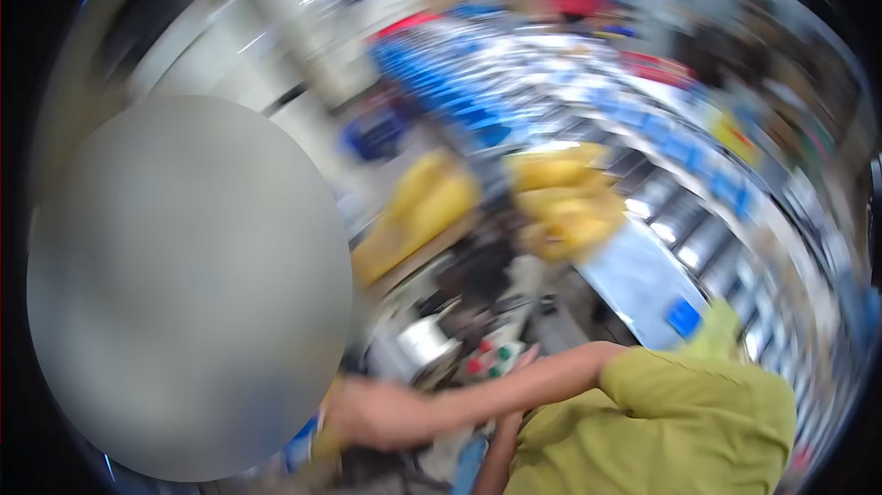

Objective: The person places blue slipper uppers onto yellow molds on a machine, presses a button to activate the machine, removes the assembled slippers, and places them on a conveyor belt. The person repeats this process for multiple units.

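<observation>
Motion smears the whole head view. My right arm stretches leftward across the bottom from a yellow-green sleeve (698, 385). At its end my right hand (377, 414) is blurred beside a large grey oval patch (188, 288), and its fingers cannot be made out. Yellow and blue material (317, 435) shows next to that hand; whether the hand holds it is unclear. Beneath the right forearm lies what seems to be my left forearm, with my left hand (525, 359) partly covered. Close to it are red and green buttons (491, 359) and a white cylindrical object (427, 341).
Yellow bundles (570, 201) and another yellow stack (427, 196) lie ahead. A pale blue panel (634, 265) carries a small blue block (683, 318). Rows of blue pieces (441, 82) and a long line of dark and white parts (698, 229) curve toward the right.
</observation>
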Motion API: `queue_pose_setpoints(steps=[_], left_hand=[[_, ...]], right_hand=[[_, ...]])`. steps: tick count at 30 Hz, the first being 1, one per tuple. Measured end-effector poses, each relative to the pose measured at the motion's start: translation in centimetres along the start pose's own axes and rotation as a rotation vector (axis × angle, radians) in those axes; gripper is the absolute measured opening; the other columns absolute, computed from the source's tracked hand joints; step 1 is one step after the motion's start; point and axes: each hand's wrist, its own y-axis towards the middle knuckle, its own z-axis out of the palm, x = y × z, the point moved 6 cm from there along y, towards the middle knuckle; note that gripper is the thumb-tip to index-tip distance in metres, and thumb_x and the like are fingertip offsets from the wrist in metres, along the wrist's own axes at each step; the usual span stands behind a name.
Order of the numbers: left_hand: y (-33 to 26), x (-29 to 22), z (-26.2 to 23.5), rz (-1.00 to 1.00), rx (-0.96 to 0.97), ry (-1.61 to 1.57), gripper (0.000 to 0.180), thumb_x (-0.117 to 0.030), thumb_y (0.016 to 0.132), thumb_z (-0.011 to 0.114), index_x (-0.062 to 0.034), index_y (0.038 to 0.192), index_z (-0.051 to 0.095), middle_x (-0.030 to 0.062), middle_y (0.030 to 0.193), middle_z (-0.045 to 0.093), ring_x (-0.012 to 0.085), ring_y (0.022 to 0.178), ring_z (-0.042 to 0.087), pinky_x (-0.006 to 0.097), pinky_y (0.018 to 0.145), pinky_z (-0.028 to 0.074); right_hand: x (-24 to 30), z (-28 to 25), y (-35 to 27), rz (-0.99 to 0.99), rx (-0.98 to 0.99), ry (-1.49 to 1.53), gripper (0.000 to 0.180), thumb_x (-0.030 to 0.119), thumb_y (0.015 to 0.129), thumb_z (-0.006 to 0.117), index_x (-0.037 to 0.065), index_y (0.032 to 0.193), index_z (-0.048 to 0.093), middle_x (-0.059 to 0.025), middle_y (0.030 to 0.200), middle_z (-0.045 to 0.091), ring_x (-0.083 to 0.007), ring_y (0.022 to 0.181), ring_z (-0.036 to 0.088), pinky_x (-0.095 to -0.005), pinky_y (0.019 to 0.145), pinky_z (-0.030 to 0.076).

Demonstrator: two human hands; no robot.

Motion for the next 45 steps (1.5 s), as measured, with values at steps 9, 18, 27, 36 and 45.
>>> queue_pose_setpoints(steps=[9,18,27,36,45], left_hand=[[2.7,-6.7,5.2,-0.285,0.435,-0.013,0.051,-0.025,0.101,0.056,0.0014,0.143,0.045,0.0158,0.131,0.06,0.0208,0.097,0.066,0.031,0.081,0.054],[7.6,-12.8,10.3,-0.384,0.435,0.011,0.049,-0.028,0.101,0.054,-0.0047,0.144,0.046,0.0114,0.136,0.058,0.0275,0.113,0.062,0.038,0.092,0.052],[14.6,-15.5,22.9,-0.319,0.667,0.261,0.05,-0.025,0.102,0.055,0.0033,0.142,0.046,0.0151,0.129,0.061,0.02,0.094,0.067,0.03,0.078,0.055],[14.8,-16.6,31.8,-0.361,0.96,0.252,0.052,-0.031,0.102,0.053,-0.0006,0.143,0.045,0.015,0.135,0.058,0.0232,0.104,0.065,0.035,0.089,0.052],[15.8,-16.8,40.7,-0.253,1.114,0.117,0.066,-0.029,0.099,0.06,-0.0061,0.152,0.029,0.0206,0.146,0.045,0.0286,0.127,0.051,0.039,0.103,0.043]], right_hand=[[-14.5,-26.5,-42.3,1.423,-0.777,0.056,0.033,0.02,0.092,0.062,0.007,0.122,0.062,-0.0147,0.101,0.065,-0.0247,0.085,0.064,-0.0395,0.078,0.053],[-1.0,-41.3,-76.6,1.758,-1.84,-1.211,0.056,0.02,0.085,0.067,0.0,0.133,0.048,-0.0213,0.113,0.058,-0.037,0.102,0.059,-0.0447,0.089,0.048],[-3.6,-44.3,-81.0,1.799,-1.774,-1.442,0.043,0.027,0.09,0.063,0.003,0.125,0.054,-0.0164,0.121,0.06,-0.0376,0.112,0.056,-0.0494,0.095,0.043],[1.3,-48.1,-83.0,1.826,-1.861,-1.54,0.034,0.032,0.096,0.052,-0.001,0.089,0.057,-0.0273,0.081,0.064,-0.0468,0.08,0.062,-0.0557,0.071,0.046],[3.0,-42.6,-79.4,0.749,-2.45,0.075,0.038,0.033,0.101,0.045,0.003,0.117,0.063,-0.0129,0.108,0.069,-0.0247,0.091,0.069,-0.0415,0.085,0.057]])
